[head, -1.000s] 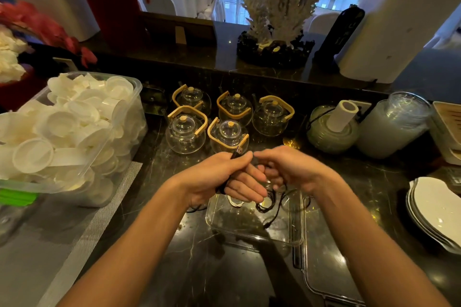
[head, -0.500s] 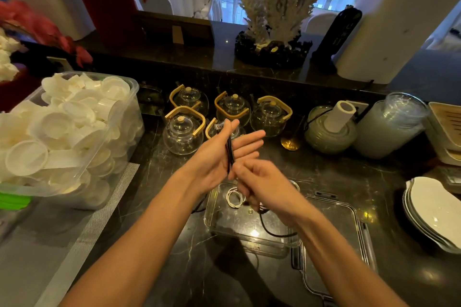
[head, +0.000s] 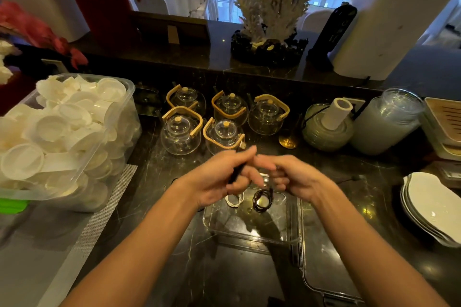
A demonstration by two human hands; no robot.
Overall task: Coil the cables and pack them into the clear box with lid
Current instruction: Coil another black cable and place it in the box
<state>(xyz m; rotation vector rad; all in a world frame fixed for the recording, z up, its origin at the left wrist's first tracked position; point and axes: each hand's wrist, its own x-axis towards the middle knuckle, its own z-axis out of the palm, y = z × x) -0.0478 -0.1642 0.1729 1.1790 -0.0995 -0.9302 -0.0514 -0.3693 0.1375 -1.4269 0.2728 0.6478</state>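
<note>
Hovering over the clear box [head: 252,229], left hand [head: 219,179] fingers pinch a black cable [head: 235,173]; right hand [head: 291,177] fingers curled.

I can read no text, label, brand or number on anything in front of me; every surface here is plain or blurred.

Two bare forearms, no sleeves in view, left hand [head: 219,177] and right hand [head: 294,179] — ringless, no wristwear
</note>
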